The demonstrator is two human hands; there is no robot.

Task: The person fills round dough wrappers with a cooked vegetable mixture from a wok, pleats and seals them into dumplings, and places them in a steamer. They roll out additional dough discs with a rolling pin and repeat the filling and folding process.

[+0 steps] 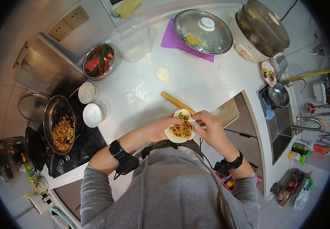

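Observation:
A round dough wrapper (179, 139) lies across my left hand (161, 126), heaped with chopped vegetable filling (182, 128). My left thumb rests on the filling. At the wrapper's right edge, my right hand (210, 126) pinches the dough between thumb and fingers, where a small fold shows. Just beyond the hands, a wooden rolling pin (176, 101) lies slantwise on the white countertop (125, 114). Farther back sits a flat, pale dough piece (162, 73). Flour is smeared over the counter to the left of the pin.
At left, a pan (59, 106) of filling stands on the black hob (82, 151), near two white bowls (88, 92). Behind are a steel bowl of peppers (99, 61), a plastic container (133, 37), a glass lid (202, 31) and an electric steamer (259, 31). The sink (281, 143) is at right.

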